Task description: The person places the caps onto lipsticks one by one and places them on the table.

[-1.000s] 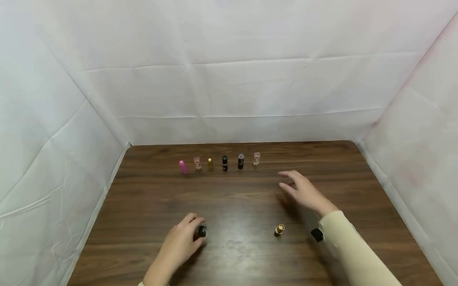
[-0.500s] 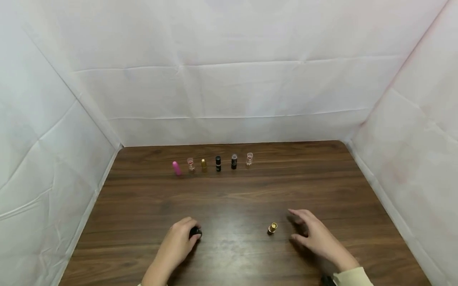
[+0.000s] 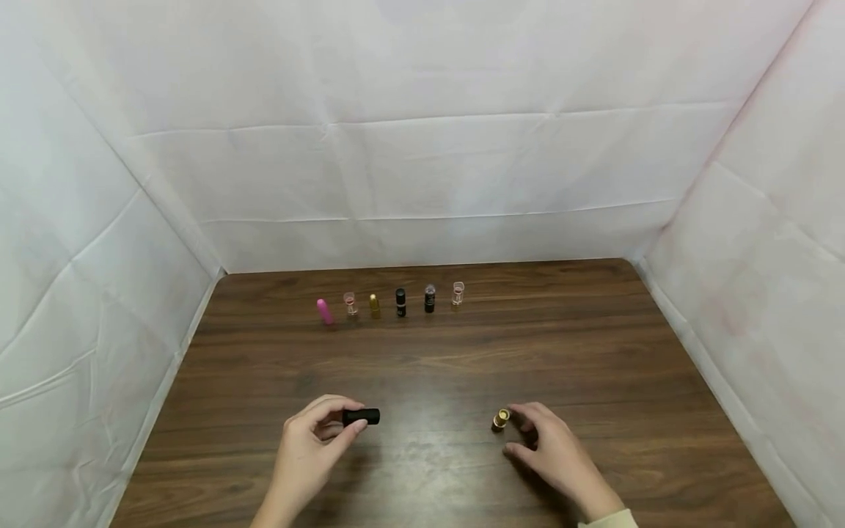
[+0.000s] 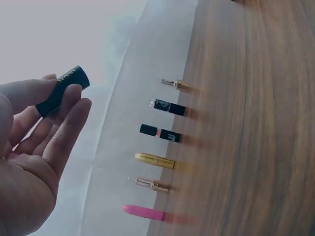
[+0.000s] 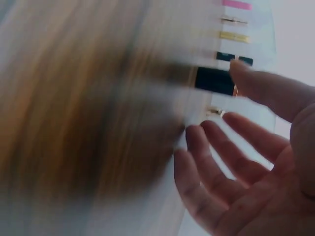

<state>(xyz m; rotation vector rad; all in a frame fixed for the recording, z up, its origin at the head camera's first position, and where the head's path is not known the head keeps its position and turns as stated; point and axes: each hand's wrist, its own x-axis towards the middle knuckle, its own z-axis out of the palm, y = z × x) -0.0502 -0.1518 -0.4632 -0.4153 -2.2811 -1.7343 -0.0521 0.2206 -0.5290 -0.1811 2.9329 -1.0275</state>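
My left hand (image 3: 306, 444) pinches a black lipstick cap (image 3: 361, 416) between thumb and fingers, held sideways above the table. Gold lettering shows on this cap (image 4: 64, 92) in the left wrist view. An uncapped lipstick tube (image 3: 500, 420), black below and gold on top, stands upright at the right front. Beside it is my right hand (image 3: 551, 451), its thumb and fingers spread apart on the tube's right side. In the right wrist view the black part of the tube (image 5: 215, 80) appears by the thumb, and the palm holds nothing.
Along the back of the wooden table (image 3: 561, 352) stands a row of lipsticks: pink (image 3: 325, 312), clear with red (image 3: 351, 303), gold (image 3: 374, 306), black (image 3: 400, 302), dark with clear top (image 3: 430, 298), and clear (image 3: 458, 293). White cloth walls (image 3: 422, 169) enclose the table.
My right hand has come down from the right back to beside the standing lipstick tube. My left hand has raised the black cap and turned it from upright to sideways.
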